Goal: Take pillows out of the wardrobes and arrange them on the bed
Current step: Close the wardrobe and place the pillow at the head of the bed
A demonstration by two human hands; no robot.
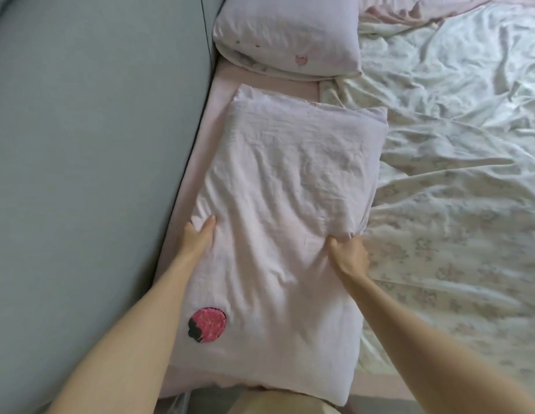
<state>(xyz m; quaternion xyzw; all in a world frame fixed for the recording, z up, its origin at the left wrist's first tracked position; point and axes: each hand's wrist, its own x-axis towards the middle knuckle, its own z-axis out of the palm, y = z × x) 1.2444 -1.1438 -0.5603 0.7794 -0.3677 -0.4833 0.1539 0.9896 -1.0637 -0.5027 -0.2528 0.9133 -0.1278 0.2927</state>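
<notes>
- From the head camera: a pale pink rectangular cloth pillow [284, 204] lies flat on the pink sheet [221, 82], beside the grey padded headboard [96, 144].
- Both arms reach forward. The left hand [200, 234] clasps the pillow's left edge, thumb on top.
- The right hand [348, 255] bunches its right edge in curled fingers.

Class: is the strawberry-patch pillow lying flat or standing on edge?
Flat. The strawberry pillow lies broad face up on the pink sheet; left hand and right hand grip its sides.

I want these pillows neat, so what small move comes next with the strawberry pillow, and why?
Probably slide the strawberry pillow forward toward the far pillow: left hand and right hand grip its sides, its near corner seems to overhang the sheet, and bare sheet separates the pillows.
</notes>
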